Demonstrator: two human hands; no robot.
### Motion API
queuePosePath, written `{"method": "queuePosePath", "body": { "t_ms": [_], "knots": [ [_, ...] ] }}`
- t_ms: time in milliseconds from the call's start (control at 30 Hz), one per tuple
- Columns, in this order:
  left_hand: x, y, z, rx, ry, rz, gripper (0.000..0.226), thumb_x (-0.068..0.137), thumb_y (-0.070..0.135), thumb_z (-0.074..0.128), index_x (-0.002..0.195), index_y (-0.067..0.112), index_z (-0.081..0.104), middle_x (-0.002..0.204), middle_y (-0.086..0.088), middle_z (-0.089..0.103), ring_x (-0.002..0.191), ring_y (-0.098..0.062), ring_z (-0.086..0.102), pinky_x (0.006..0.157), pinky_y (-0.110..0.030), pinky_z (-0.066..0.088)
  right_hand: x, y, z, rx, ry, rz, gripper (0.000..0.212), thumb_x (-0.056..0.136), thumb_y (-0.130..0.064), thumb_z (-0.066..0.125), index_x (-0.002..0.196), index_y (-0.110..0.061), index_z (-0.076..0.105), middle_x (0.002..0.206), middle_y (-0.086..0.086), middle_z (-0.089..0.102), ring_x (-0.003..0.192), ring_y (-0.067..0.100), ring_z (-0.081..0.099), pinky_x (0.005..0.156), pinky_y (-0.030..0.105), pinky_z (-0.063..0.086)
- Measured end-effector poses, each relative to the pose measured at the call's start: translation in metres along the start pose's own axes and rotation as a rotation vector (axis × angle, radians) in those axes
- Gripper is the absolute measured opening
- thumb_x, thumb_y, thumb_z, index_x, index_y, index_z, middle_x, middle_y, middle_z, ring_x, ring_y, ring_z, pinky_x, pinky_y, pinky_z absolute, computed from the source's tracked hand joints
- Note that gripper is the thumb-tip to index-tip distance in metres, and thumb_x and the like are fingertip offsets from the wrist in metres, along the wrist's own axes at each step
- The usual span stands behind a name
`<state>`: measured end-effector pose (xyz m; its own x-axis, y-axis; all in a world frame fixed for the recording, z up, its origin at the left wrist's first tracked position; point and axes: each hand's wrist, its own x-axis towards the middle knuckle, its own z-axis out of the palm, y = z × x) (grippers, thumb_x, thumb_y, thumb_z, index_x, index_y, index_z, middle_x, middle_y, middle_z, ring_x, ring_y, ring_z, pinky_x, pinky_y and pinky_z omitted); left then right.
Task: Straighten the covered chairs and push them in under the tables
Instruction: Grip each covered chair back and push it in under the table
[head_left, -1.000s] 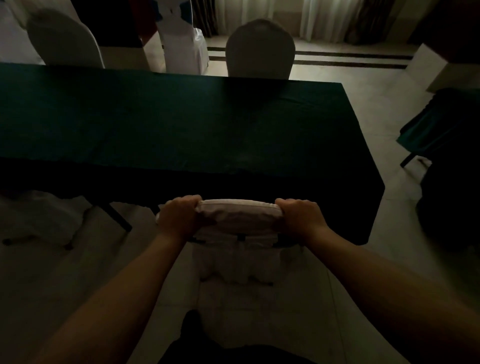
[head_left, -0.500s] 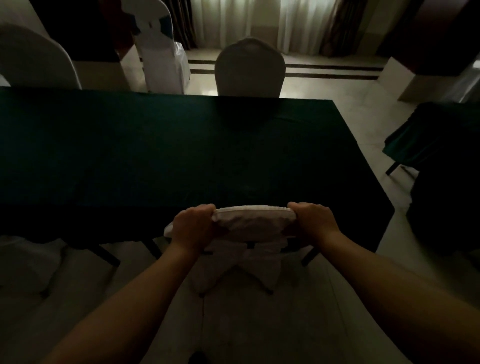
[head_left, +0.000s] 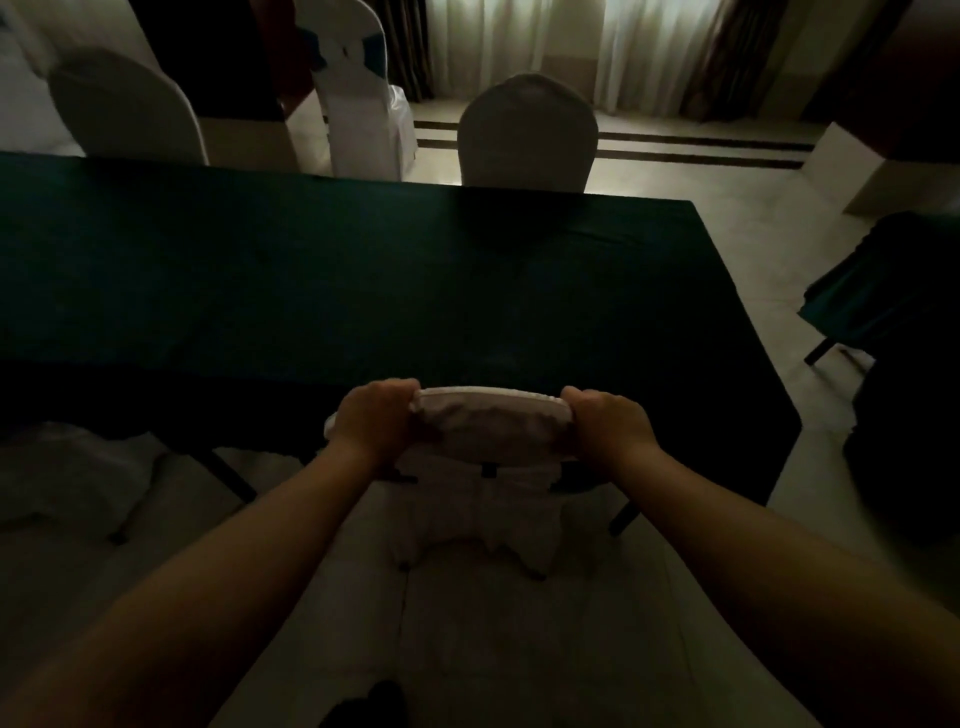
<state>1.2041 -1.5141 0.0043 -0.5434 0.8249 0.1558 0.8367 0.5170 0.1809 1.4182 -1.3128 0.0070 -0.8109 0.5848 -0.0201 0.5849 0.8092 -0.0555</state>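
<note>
Two bare arms reach forward from the bottom of the picture. The left hand (head_left: 375, 422) is curled round the left end of the top of a chair (head_left: 491, 426). The right hand (head_left: 609, 423) is curled round the right end. Both hands grip the chair back tight, one at each side.

The chair has a white cover. Its cloth hangs down loose under the hands and bunches near the floor (head_left: 467, 649). The top of the chair back sits right at the near edge of the table (head_left: 363, 270). The seat is hidden, so I cannot tell how far it goes under.

The table is long and has a dark green cloth on it. The cloth hangs down over the near side and the right end. Thin dark table legs show under it.

To the left, low by the floor, lies more white cloth (head_left: 67, 483). It is too dark to tell what it is.

On the far side of the table stands a second covered chair (head_left: 524, 135), facing this way. Another white chair back (head_left: 124, 114) shows at the far left. Behind them stands a chair with a blue sash (head_left: 353, 93). Pale curtains (head_left: 519, 41) hang at the back of the room. At the right edge is another green-covered table (head_left: 883, 291).
</note>
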Motion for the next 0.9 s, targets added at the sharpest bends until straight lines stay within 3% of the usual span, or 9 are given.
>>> {"method": "queuePosePath", "body": {
  "t_ms": [100,233,300,367,433,500,567,700,900],
  "knots": [
    [0.002,-0.007,-0.001,0.034,-0.042,-0.004,0.047,0.067,0.066,0.071,0.091,0.029,0.056,0.090,0.001,0.068,0.078,-0.021,0.065,0.065,-0.035,0.048,0.001,0.001,0.003,0.094,-0.034,-0.036,0.045,0.069,-0.053,0.074,0.093,-0.033,0.042,0.094,-0.002,0.056,0.078,0.018,0.054,0.059,0.033,0.042],
    [0.002,-0.024,-0.011,-0.039,-0.098,0.061,0.075,0.057,0.060,0.080,0.119,0.036,0.047,0.114,0.004,0.061,0.101,-0.022,0.059,0.080,-0.046,0.051,0.001,-0.007,0.000,0.221,-0.005,-0.058,0.074,0.055,-0.066,0.074,0.114,-0.046,0.035,0.104,-0.008,0.041,0.091,0.012,0.041,0.067,0.037,0.045],
    [0.003,-0.031,-0.019,-0.053,-0.089,0.129,0.072,0.060,0.055,0.081,0.121,0.035,0.048,0.116,0.003,0.059,0.104,-0.022,0.056,0.079,-0.044,0.051,0.002,-0.014,-0.003,0.259,0.053,-0.102,0.081,0.050,-0.073,0.067,0.119,-0.045,0.035,0.108,-0.006,0.041,0.091,0.012,0.040,0.067,0.037,0.044],
    [0.005,-0.034,-0.027,-0.062,-0.075,0.177,0.055,0.066,0.047,0.081,0.113,0.032,0.056,0.108,0.001,0.061,0.097,-0.022,0.057,0.071,-0.035,0.047,0.003,-0.019,-0.005,0.267,0.052,-0.101,0.072,0.053,-0.069,0.067,0.114,-0.045,0.037,0.105,-0.007,0.042,0.087,0.013,0.044,0.066,0.036,0.043],
    [0.004,-0.033,-0.034,0.014,-0.080,0.198,0.035,0.071,0.047,0.076,0.099,0.031,0.063,0.098,0.000,0.063,0.085,-0.020,0.060,0.065,-0.029,0.040,0.003,-0.022,-0.004,0.198,0.006,-0.070,0.050,0.066,-0.051,0.073,0.101,-0.044,0.039,0.099,-0.007,0.049,0.078,0.010,0.048,0.062,0.033,0.043],
    [0.003,-0.032,-0.036,0.062,-0.078,0.210,0.028,0.074,0.049,0.073,0.093,0.029,0.066,0.093,0.001,0.066,0.077,-0.017,0.060,0.062,-0.028,0.038,0.005,-0.021,-0.003,0.158,0.004,-0.039,0.036,0.075,-0.036,0.072,0.090,-0.042,0.040,0.092,-0.006,0.056,0.070,0.008,0.050,0.059,0.032,0.044],
    [-0.001,-0.029,-0.037,0.062,-0.065,0.215,0.027,0.076,0.048,0.072,0.093,0.028,0.068,0.092,0.000,0.068,0.076,-0.017,0.061,0.062,-0.028,0.040,0.006,-0.020,-0.005,0.145,0.013,-0.028,0.027,0.076,-0.033,0.070,0.088,-0.038,0.046,0.086,-0.008,0.056,0.070,0.010,0.053,0.063,0.036,0.049],
    [-0.007,-0.024,-0.037,0.070,-0.030,0.212,0.033,0.075,0.047,0.074,0.099,0.024,0.070,0.097,-0.004,0.068,0.086,-0.023,0.065,0.069,-0.032,0.045,0.006,-0.020,-0.009,0.096,0.024,-0.048,0.024,0.074,-0.034,0.070,0.085,-0.038,0.050,0.081,-0.009,0.056,0.069,0.012,0.053,0.063,0.038,0.050],
    [-0.014,-0.016,-0.037,0.024,0.006,0.194,0.033,0.078,0.042,0.072,0.103,0.021,0.069,0.100,-0.005,0.068,0.086,-0.024,0.065,0.072,-0.035,0.048,0.003,-0.018,-0.012,0.045,0.044,-0.052,0.028,0.074,-0.034,0.071,0.081,-0.040,0.045,0.076,-0.012,0.050,0.067,0.011,0.051,0.059,0.035,0.046]
  ]
}}
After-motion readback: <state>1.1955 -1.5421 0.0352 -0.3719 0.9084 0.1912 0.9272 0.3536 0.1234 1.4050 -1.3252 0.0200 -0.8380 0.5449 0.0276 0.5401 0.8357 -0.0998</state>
